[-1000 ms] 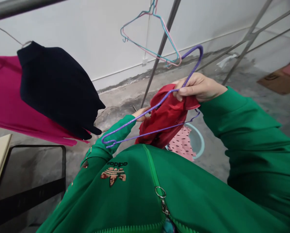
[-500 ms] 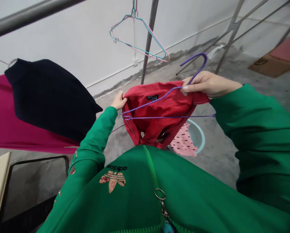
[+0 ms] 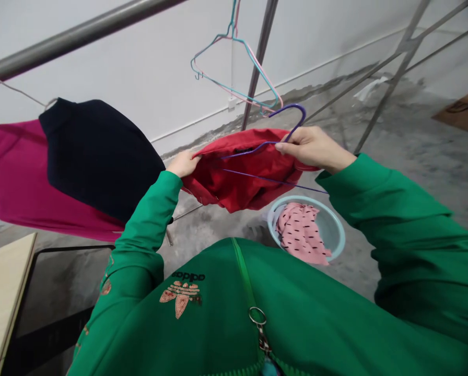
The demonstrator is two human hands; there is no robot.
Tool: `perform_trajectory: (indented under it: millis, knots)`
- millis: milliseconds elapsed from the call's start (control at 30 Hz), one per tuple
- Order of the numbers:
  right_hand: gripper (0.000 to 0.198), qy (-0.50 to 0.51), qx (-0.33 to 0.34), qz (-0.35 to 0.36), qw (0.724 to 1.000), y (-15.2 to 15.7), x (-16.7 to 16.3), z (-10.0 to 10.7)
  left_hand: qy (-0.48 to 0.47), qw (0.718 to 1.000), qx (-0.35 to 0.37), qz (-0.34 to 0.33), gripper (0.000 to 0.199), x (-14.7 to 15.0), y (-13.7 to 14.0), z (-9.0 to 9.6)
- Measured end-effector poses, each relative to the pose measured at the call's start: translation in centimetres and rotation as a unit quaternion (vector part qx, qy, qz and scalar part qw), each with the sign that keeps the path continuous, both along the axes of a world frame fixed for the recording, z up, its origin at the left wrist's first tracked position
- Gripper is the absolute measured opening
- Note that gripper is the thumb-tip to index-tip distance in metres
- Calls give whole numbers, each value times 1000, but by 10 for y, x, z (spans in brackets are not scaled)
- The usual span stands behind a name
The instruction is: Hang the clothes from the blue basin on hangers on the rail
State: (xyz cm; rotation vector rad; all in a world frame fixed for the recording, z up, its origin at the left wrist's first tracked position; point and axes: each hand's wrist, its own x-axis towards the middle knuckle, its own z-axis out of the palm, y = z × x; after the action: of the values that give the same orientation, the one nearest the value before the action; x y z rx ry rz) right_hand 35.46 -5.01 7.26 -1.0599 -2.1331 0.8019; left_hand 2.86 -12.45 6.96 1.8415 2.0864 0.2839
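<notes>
Between my hands a red garment (image 3: 237, 188) is stretched at its collar, with a dark label inside. My left hand (image 3: 184, 164) is closed on the garment's left edge. With my right hand (image 3: 316, 148) I pinch a purple clothes hanger (image 3: 296, 112) near its hook, together with the garment's right side. The hanger's left end now lies inside the red cloth, partly hidden. Its right end and lower bar stick out below my right wrist.
A metal rail (image 3: 85, 39) carries a navy garment (image 3: 101, 151) and a magenta one (image 3: 18, 172) at left. Blue and pink hangers (image 3: 234, 39) hang ahead. Below stands a light blue basin (image 3: 338, 237) with pink dotted cloth (image 3: 302, 230). A cardboard box (image 3: 463, 112) is at right.
The hanger has moved left, and its left end has gone into the red garment. My right hand has shifted left and slightly down; the garment has lifted, showing more of the basin.
</notes>
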Motion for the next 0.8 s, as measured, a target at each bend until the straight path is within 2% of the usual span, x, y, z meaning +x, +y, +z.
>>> perform_trajectory:
  millis: [100,167,267,400,533,633,733,800]
  knots:
    - [32,-25,94,-4,995,-3,-14,-1,3,999,17,30,41,12,-9,7]
    - [30,-34,127,4,991,-6,-25,-1,-15,997,72,24,39,23,-13,6]
    - [30,-36,146,44,988,-10,-39,2,-62,985,160,-32,36,37,-12,-3]
    - [41,-4,134,112,985,-8,-48,7,-88,976,184,-80,45,38,1,-16]
    - [48,29,84,146,985,-1,-42,13,-136,965,161,-158,58,26,10,-23]
    - [51,54,5,181,982,10,-30,16,-137,960,169,-175,65,17,5,-19]
    - [58,93,-112,215,966,31,-7,9,-131,961,198,-140,64,6,-7,-1]
    - [64,141,-173,194,955,47,15,-6,-126,961,219,-109,61,-1,-16,18]
